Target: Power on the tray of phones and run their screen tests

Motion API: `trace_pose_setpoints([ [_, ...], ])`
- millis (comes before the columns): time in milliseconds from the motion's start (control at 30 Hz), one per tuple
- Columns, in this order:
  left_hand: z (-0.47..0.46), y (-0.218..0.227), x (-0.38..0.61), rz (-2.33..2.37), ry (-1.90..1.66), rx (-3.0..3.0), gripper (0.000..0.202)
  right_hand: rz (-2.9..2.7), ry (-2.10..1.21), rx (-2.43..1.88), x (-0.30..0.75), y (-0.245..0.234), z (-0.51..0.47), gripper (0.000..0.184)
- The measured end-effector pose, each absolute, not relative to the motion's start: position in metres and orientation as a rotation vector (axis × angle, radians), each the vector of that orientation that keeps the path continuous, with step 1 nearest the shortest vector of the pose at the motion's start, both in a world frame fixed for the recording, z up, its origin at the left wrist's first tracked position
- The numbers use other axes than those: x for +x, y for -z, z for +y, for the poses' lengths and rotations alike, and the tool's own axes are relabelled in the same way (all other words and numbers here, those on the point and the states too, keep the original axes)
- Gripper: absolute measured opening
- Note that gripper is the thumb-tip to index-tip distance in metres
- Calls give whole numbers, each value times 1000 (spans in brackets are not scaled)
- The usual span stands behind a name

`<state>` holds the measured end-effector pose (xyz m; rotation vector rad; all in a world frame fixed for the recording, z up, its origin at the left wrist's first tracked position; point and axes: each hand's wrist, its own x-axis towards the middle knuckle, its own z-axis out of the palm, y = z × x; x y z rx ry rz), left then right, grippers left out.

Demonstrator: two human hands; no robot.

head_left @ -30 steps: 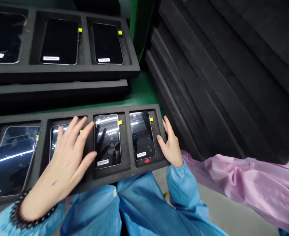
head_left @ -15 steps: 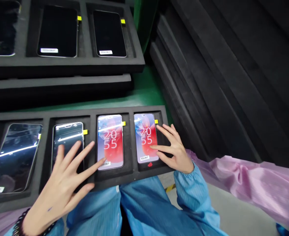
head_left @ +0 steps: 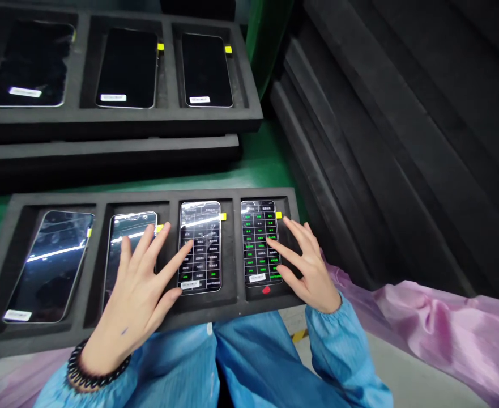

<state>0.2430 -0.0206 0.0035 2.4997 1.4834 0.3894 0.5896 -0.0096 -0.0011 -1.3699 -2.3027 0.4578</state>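
A black foam tray (head_left: 236, 303) rests on my lap with several phones in its slots. My left hand (head_left: 134, 292) lies spread over the tray, its index fingertip on the screen of the third phone (head_left: 200, 245), which shows a dark grid menu. My right hand (head_left: 306, 266) has its fingers apart, the index tip touching the rightmost phone (head_left: 260, 241), lit with a grid of green buttons. The two phones further left, one (head_left: 49, 263) at the far left and one (head_left: 126, 249) partly under my left hand, are dark and reflect ceiling lights.
A stack of black foam trays (head_left: 117, 122) with dark phones sits behind on a green surface (head_left: 261, 164). More foam trays (head_left: 393, 130) lean in a slanted pile at the right. Pink fabric (head_left: 423, 328) lies at the lower right. My blue sleeves and trousers fill the bottom.
The two right phones went from dark to a red lock screen to grid menus. My right hand moved from the tray's edge onto the rightmost screen; my left index finger reached the third phone.
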Motion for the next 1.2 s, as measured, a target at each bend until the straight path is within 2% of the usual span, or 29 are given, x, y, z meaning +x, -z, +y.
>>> trace_pose_setpoints([
  [100,-24,-2,241,1462,-341,2547,67,-2318,-428,-1407,588,-2,-9,46],
  [200,-28,-7,234,1300,-393,2534,49,-2298,-454,-1267,589,-7,-9,25],
  [267,-30,-13,229,1173,-489,2504,39,-2238,-513,-1130,590,-11,-7,29],
  [367,-24,-25,226,1146,-605,2475,41,-2118,-541,-1126,588,-15,-2,34],
  [500,-2,-38,237,1345,-642,2486,53,-1998,-440,-1267,580,-15,14,36],
  [700,20,-28,262,1546,-630,2509,63,-2098,-262,-1416,571,-2,31,33],
  [967,20,-12,263,1621,-500,2535,50,-2099,-352,-1442,571,-1,31,44],
  [1100,24,-6,267,1599,-344,2527,51,-2089,-363,-1439,571,-1,31,44],
  [1200,22,-10,266,1660,-419,2454,55,-2083,-365,-1434,571,0,31,44],
])
